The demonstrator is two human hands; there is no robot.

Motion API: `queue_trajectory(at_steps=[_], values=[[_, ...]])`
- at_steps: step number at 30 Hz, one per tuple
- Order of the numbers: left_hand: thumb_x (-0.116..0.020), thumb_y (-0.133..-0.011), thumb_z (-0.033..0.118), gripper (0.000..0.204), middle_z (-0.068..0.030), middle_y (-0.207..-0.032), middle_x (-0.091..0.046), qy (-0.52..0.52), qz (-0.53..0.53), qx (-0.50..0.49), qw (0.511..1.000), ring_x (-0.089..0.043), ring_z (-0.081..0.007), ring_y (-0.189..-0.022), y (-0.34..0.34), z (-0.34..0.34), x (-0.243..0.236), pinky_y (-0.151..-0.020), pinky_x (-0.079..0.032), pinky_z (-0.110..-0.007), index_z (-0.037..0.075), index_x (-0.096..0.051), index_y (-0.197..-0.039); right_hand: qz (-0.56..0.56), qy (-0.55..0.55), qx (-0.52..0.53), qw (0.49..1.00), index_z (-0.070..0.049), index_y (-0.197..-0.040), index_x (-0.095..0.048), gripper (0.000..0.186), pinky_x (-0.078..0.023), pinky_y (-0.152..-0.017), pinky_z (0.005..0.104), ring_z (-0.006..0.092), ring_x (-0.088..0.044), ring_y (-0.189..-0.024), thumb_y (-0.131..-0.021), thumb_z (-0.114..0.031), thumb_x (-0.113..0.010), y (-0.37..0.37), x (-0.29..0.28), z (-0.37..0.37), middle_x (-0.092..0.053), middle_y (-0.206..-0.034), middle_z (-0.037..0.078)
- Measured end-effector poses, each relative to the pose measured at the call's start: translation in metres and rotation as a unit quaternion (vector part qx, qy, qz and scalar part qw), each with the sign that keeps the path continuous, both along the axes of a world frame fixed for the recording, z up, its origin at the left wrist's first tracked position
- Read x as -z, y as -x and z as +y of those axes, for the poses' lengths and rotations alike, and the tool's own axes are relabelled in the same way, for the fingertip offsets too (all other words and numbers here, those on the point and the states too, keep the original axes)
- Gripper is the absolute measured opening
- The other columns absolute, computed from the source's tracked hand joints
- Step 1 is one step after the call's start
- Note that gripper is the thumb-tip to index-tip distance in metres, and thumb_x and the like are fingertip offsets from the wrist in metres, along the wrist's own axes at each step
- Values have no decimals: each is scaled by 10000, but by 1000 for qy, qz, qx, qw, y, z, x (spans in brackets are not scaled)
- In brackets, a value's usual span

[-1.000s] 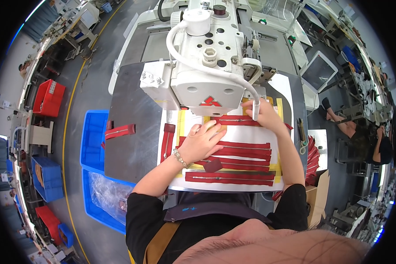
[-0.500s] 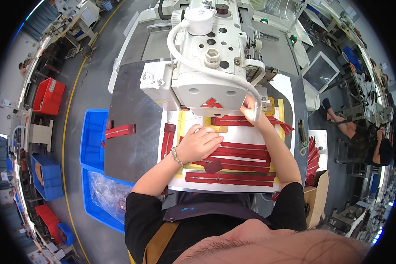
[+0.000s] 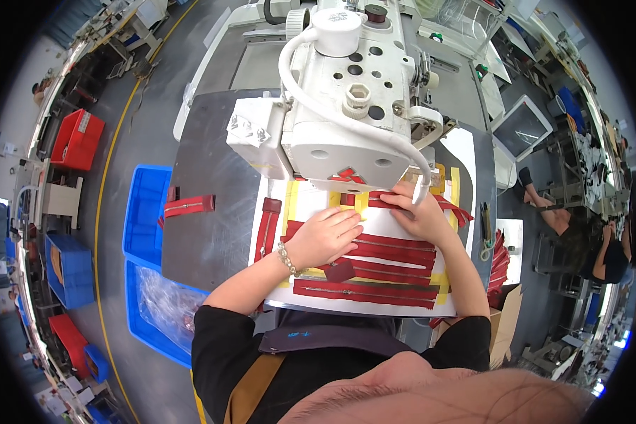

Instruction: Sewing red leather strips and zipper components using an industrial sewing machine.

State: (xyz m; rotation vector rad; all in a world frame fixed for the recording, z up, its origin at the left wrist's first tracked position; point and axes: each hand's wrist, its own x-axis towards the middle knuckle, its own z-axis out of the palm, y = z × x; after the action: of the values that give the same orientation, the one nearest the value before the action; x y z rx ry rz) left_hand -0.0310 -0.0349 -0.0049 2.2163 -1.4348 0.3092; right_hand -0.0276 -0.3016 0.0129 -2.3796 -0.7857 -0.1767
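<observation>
My left hand (image 3: 325, 237) lies open, fingers stretched over the white board (image 3: 446, 297) and its red zipper strips (image 3: 396, 247), beside a yellow piece at the machine head. My right hand (image 3: 418, 215) rests open, bent fingertips on a red zipper (image 3: 376, 200) just below the white sewing machine head (image 3: 343, 81). That zipper's frayed end reaches out to the right. A small dark-red square (image 3: 340, 270) lies below my left hand. A vertical red strip (image 3: 267, 227) lies to its left, and another (image 3: 189, 205) on the grey plate (image 3: 205, 148).
Blue bins (image 3: 128, 230) stand left of the plate, red crates (image 3: 78, 138) across the aisle. Scissors (image 3: 486, 246), a pile of red zippers (image 3: 497, 261) and a cardboard box (image 3: 505, 318) are at the right, below a screen (image 3: 521, 131). A co-worker (image 3: 601, 254) sits far right.
My right hand has come down from behind the machine's front toward me, onto the zipper. My left hand has shifted slightly, still lying flat. The view has shifted a little.
</observation>
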Motion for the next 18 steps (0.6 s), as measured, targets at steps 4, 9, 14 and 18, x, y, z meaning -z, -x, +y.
queue_trajectory(at_steps=[4,9,14,18], values=[[-669,-805,264,351,-95,-1172,-617,-19,11,3,1000,-564,-226,-1145,0,0,2,-990,-419,-384,55,-627,-1083,-18,49,-6,999,-159,-1144,-611,375,-456,-926,444,324,-551,-1142,-786,-58,-657,4,12,-6,-586,-1277,42],[-670,-804,267,354,-107,-1204,-601,-25,35,2,999,-556,-232,-1158,0,1,2,-998,-418,-387,52,-628,-1081,-26,62,-14,998,-122,-1140,-612,412,-477,-897,435,318,-580,-1090,-744,-10,-644,8,12,-2,-607,-1238,65],[-687,-791,273,361,-108,-1212,-598,-26,40,4,999,-552,-235,-1162,1,2,2,-1003,-418,-376,51,-632,-1070,-39,72,4,997,-102,-1096,-641,394,-495,-902,432,315,-612,-990,-717,4,-644,10,15,0,-626,-1198,69],[-694,-784,269,361,-109,-1215,-597,-23,41,5,999,-556,-233,-1154,0,2,2,-986,-424,-371,47,-635,-1064,-81,97,17,992,-96,-1064,-650,358,-496,-938,432,302,-619,-1031,-720,3,-643,12,21,0,-639,-1162,74]])
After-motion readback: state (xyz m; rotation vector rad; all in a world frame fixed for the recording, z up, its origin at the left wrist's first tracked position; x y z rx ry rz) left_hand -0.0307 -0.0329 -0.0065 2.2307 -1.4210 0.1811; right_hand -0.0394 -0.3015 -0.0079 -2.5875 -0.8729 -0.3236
